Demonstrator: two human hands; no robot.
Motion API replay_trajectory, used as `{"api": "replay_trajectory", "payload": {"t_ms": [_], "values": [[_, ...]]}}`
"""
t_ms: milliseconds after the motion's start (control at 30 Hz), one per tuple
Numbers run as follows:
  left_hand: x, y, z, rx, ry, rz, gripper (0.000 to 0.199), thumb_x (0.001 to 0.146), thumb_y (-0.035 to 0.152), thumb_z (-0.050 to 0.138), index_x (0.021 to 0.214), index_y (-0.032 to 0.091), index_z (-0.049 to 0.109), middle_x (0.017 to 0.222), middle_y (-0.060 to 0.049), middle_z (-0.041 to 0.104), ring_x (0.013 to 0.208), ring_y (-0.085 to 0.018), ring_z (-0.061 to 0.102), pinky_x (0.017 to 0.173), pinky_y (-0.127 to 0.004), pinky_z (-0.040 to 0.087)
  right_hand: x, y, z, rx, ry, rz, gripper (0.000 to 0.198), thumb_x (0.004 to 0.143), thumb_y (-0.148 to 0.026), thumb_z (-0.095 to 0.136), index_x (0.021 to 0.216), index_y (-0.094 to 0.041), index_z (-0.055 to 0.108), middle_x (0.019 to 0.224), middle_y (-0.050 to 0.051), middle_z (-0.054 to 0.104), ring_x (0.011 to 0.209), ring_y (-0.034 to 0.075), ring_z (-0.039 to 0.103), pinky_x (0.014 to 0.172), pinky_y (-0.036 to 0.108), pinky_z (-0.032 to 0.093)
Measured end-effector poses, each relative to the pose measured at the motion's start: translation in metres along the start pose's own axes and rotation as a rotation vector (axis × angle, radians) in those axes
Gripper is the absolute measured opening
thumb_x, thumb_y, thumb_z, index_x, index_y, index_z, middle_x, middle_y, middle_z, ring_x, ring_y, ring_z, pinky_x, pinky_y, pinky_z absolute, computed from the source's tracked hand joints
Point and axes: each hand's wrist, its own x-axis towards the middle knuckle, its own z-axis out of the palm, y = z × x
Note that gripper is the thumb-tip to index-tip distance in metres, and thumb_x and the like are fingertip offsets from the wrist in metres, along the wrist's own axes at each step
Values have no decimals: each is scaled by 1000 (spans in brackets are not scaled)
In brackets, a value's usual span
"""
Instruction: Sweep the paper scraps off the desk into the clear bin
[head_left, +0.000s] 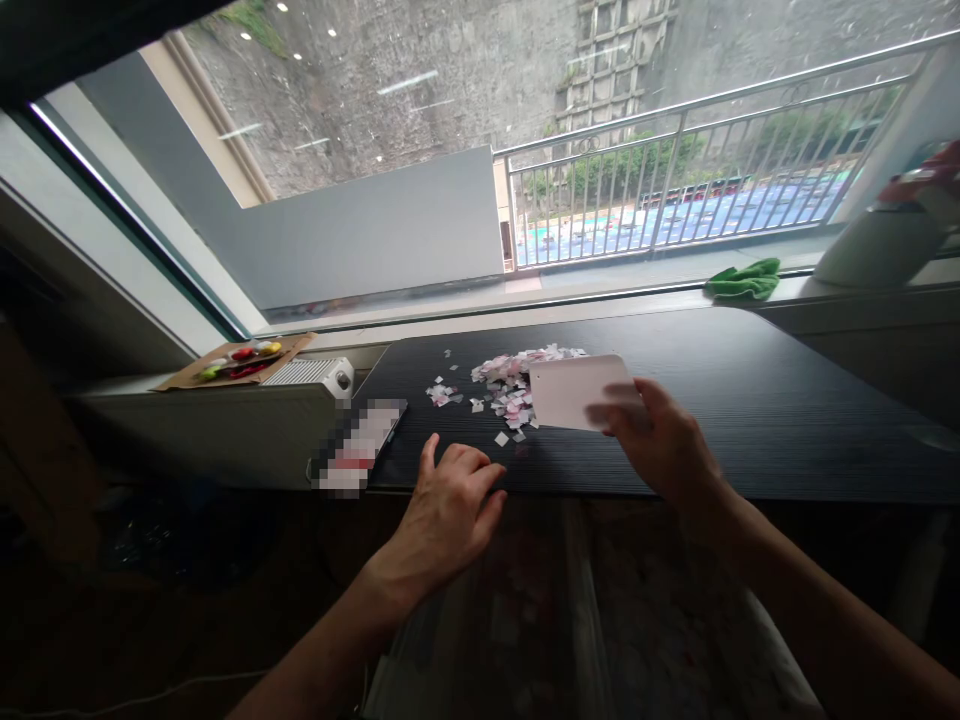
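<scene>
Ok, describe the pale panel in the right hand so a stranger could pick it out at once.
On the dark table by the big window lies a heap of small paper scraps. The pale panel is at the heap's right edge, held by the right hand. It is one flat piece, far larger than any scrap.

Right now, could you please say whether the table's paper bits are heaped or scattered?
Mostly heaped: bits bunch beside the card, with some scattered leftward.

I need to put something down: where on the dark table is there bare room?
The largest free patch of the dark table lies between the right hand and the table's right edge. It's crowded left of the pale card, where paper scraps lie beyond the left hand.
</scene>
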Motion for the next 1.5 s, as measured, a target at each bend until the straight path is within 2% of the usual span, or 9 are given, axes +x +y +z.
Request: {"api": "replay_trajectory", "payload": {"t_ms": [200,333,667,800,933,1100,1233,1333,1500], "values": [[5,-2,2,26,-19,-17,20,90,19,55,106,19,68,104,-6,67,109,-25,58,114,-69,19,5,1,1,-5,-31,31,31,79,-37,56,105,-20,62,96,12,77,83,28,72,77,43,55],[6,-4,2,41,-7,-21,21,90,19,56,107,18,68,105,-7,67,107,-25,58,114,-70,19,0,5,-1,55,-79,61,32,79,-39,58,105,-20,62,92,10,76,76,24,72,73,41,55],[5,-6,4,48,-15,-32,22,90,20,56,109,18,68,105,-7,66,109,-25,57,114,-69,19,-3,-6,6,105,-159,34,26,80,-36,58,101,-21,62,88,7,75,70,22,70,70,38,55],[4,-6,3,59,-26,-42,24,90,20,56,111,18,67,105,-7,66,110,-25,57,114,-69,19,-7,-2,-4,124,-117,41,27,80,-38,61,100,-21,63,85,6,75,66,20,70,65,35,56],[10,-1,2,69,-36,-52,24,90,21,56,112,18,67,109,-9,65,113,-26,55,115,-67,18,-8,6,-12,99,-107,56,29,80,-39,61,102,-20,62,88,7,75,68,21,71,67,36,57],[21,6,7,89,-64,-56,28,91,25,56,117,21,65,113,-8,64,117,-26,53,116,-67,16,-4,4,-10,52,-44,54,29,79,-37,61,101,-20,63,86,7,75,70,22,70,70,38,56],[21,7,11,88,-109,-53,29,93,27,54,120,25,64,113,-8,63,117,-26,52,115,-70,15,-1,-6,9,197,-137,47,26,81,-36,59,102,-20,61,90,7,75,69,20,70,68,36,57],[13,6,9,89,-86,-42,29,92,25,54,120,23,65,112,-9,63,116,-27,52,114,-71,16,-2,-9,17,192,-201,52,26,80,-32,60,103,-20,62,90,6,74,72,20,69,69,37,57],[0,4,4,89,-53,-28,28,91,22,55,117,19,65,111,-10,63,115,-27,53,114,-71,18,-10,-9,-3,225,-236,104,22,79,-32,63,98,-21,64,87,4,74,71,19,70,65,33,59]]}}
